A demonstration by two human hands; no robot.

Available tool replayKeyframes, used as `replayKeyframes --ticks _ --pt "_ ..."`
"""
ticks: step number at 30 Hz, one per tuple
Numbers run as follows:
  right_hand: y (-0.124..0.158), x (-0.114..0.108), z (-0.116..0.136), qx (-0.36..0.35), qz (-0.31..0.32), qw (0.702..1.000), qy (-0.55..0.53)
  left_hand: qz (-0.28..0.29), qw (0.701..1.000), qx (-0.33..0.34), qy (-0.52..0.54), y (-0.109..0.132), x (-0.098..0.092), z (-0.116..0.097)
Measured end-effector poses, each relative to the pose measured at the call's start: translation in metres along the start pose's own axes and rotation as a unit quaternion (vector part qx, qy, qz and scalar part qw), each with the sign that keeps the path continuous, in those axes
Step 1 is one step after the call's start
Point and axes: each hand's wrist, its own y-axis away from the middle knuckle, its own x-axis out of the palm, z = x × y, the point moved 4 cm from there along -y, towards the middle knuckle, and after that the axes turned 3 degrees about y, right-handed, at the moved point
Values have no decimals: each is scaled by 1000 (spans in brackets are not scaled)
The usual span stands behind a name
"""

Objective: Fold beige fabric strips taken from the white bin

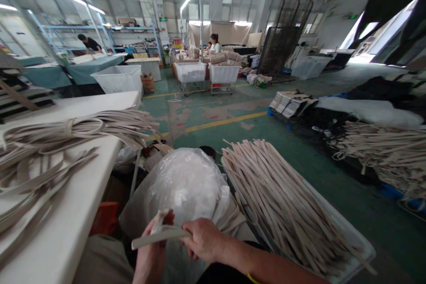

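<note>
In front of me, my right hand point(206, 240) is closed around one end of a beige fabric strip point(146, 240). The strip's other end points left, crossing my left hand point(150, 255), whose fingers are curled against it. A small whitish translucent piece point(159, 221) shows at the left fingertips; what it is I cannot make out. Just beyond both hands bulges a large clear plastic bag point(189, 177) with pale contents. To the right, a white plastic bin point(361, 242) holds many long beige strips point(282, 199).
A white table point(89, 199) at left carries a tied bundle of beige strips point(69, 128). Another strip pile point(382, 151) lies on the right. Carts point(191, 72), a white bin point(120, 77) and people at work point(215, 46) are farther back.
</note>
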Motion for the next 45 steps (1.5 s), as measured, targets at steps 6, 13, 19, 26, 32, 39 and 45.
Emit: replayKeyframes --ticks 6,13,19,26,32,39,45 --pt "-6 -1 -8 40 -5 990 -137 16 996 -63 65 6 13 20" --pt "-8 3 -16 41 -8 985 -169 60 998 0 -25 8 15 26" --pt "-6 -2 -12 31 31 990 -131 5 999 44 5 0 4 17" --pt "-1 -1 -21 46 66 989 -122 -69 993 62 66 -13 -11 -11" --pt "5 -2 -25 47 92 987 -124 -77 993 70 52 -9 -9 -17" --pt "-8 4 -7 10 9 992 -122 -53 997 44 29 -8 -6 1" --pt "-11 -5 1 7 -44 992 -117 85 995 -11 -59 1 7 28"
